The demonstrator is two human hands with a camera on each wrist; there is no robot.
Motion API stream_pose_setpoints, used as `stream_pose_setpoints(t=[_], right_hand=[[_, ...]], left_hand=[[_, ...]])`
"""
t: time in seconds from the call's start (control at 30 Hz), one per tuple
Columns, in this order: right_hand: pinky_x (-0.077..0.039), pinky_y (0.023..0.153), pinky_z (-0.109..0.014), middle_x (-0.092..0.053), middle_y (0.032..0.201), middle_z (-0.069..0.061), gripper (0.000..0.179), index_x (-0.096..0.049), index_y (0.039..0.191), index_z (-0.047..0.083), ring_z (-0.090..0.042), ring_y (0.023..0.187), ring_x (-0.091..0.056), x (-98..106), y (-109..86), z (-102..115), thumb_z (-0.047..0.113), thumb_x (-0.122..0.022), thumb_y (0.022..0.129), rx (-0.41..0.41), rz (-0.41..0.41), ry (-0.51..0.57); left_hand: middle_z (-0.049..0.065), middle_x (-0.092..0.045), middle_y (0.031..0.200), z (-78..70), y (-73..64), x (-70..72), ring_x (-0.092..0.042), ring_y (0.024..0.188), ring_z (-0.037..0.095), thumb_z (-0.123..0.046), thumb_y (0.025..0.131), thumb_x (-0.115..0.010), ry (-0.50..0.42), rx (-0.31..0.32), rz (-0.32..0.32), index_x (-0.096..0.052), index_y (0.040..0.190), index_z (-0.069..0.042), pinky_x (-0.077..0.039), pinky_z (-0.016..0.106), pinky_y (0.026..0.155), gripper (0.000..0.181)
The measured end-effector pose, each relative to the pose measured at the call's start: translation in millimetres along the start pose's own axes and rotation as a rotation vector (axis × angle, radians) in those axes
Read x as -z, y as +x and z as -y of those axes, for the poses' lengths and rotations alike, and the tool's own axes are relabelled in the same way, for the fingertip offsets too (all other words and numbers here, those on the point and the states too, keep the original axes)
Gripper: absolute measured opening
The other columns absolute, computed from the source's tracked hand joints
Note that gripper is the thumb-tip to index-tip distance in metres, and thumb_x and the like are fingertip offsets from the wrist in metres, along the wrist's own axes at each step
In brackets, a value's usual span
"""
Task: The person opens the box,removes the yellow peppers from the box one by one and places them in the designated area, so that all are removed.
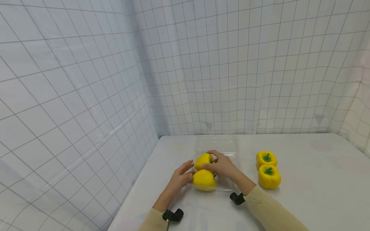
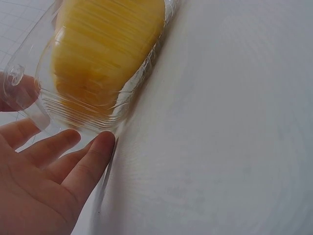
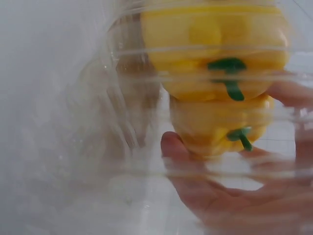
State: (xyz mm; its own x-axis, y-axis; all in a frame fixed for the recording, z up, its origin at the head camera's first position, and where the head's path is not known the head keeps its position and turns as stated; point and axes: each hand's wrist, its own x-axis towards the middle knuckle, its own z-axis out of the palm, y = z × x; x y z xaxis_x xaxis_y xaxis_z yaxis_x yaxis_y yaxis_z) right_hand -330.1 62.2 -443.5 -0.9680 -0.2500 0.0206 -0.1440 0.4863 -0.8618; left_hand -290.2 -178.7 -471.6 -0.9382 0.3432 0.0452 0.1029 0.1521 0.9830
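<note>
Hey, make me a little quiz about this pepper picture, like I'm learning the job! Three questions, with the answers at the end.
1. How many yellow peppers sit on the table to the right of the clear box?
2. True or false: the left hand holds a pepper by its stem.
3. Which hand grips a pepper?

Key:
1. Two.
2. False; its fingers are at the box's side.
3. The right hand.

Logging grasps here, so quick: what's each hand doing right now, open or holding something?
Left hand: open, fingertips touching the clear plastic container.
Right hand: holding a plump yellow bell pepper.
</note>
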Motion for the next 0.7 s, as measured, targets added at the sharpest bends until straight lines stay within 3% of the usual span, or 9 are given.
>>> stream_pose_setpoints(t=[0.7], right_hand=[[-0.056,0.078,-0.044,-0.068,0.116,-0.010,0.074,-0.056,0.139,0.030,-0.023,0.098,-0.063,3.4,-5.0,3.5,0.055,-0.083,0.075,0.031,-0.043,-0.063]], left_hand=[[0.018,-0.035,0.159,0.2,1.0,-1.0,-0.047,0.135,0.039,-0.015,0.099,-0.053,-0.002,0.012,-0.012,-0.033,0.158,-0.014,-0.045,0.050,0.104,0.062]])
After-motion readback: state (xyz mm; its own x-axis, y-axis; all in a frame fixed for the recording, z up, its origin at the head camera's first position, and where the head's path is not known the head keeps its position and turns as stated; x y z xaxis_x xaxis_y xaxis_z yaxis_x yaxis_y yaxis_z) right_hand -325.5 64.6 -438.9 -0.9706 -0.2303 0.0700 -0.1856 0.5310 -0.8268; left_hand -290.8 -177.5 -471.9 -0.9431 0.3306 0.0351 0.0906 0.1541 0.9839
